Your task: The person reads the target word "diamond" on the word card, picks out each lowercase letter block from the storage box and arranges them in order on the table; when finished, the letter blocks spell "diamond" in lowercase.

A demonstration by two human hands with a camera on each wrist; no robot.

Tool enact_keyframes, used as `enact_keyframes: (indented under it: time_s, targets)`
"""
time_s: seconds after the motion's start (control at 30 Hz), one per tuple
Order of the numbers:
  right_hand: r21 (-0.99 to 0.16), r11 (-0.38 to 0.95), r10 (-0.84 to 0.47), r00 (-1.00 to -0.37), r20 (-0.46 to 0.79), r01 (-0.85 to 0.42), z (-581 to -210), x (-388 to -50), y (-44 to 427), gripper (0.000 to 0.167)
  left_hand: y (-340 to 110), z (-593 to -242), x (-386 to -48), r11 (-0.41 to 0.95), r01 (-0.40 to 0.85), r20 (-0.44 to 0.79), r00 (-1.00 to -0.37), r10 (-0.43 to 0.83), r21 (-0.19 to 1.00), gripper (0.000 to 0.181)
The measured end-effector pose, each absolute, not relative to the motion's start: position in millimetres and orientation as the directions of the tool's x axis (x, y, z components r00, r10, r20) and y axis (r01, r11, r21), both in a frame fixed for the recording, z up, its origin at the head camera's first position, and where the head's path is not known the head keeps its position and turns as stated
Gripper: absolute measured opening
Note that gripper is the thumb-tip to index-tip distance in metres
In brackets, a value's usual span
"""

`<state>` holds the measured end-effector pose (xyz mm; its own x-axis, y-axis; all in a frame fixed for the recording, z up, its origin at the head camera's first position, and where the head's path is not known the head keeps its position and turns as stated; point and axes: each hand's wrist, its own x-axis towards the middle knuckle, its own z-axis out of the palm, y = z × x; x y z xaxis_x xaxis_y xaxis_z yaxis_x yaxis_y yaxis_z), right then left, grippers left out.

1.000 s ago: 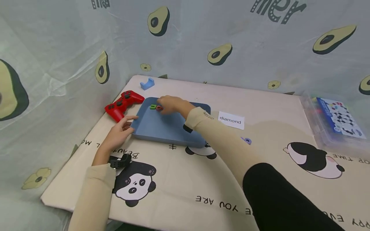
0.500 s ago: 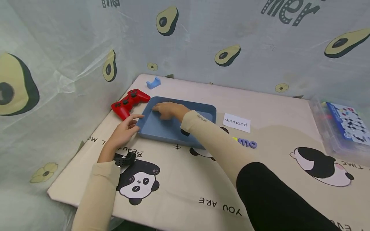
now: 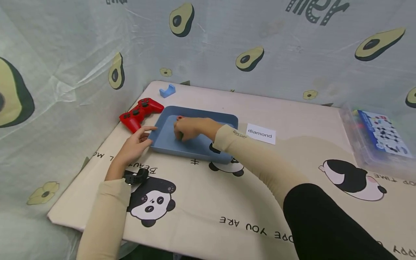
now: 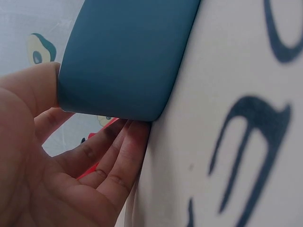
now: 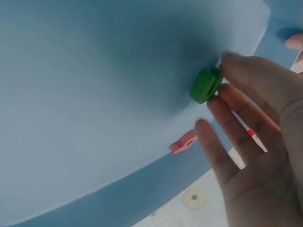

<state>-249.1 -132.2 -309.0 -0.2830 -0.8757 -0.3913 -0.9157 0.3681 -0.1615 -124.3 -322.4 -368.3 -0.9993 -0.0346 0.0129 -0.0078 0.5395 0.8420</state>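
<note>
My left hand (image 3: 133, 146) holds the blue tray (image 3: 175, 154) at its near left corner. In the left wrist view the thumb lies at the rim and the other fingers touch the outer wall. Inside the tray, my right hand (image 3: 188, 128) pinches a small green letter (image 5: 206, 86) between thumb and fingertips, just above the tray floor. A red letter (image 5: 184, 141) lies in the tray beside those fingers, partly hidden behind the hand in the head view. The green letter is hidden in the head view.
A red game controller (image 3: 140, 113) and a light blue stand-like piece (image 3: 167, 91) lie left of and behind the tray. To its right is a white card (image 3: 261, 134) reading "diamond". A clear plastic box (image 3: 377, 144) stands at the far right.
The right hand has moved slightly nearer within the tray and now pinches the green letter, which lay beside the red one. The forearm now covers the purple letters. The left hand stays at the tray.
</note>
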Motion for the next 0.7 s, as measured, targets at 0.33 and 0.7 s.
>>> enact_keyframes:
  time_s: [0.33, 0.7]
  targets:
    - [-0.212, 0.431, -0.879, -0.356, -0.316, -0.877, -311, -253, -107, 0.032, -323, -367, -122, 0.539, -0.006, 0.015, -0.999, -0.034, 0.842, 0.048]
    - [-0.165, 0.51, -0.83, -0.432, -0.354, -0.844, -317, -252, -109, 0.033, -322, -370, -123, 0.54, 0.002, 0.027, -0.999, -0.038, 0.842, 0.048]
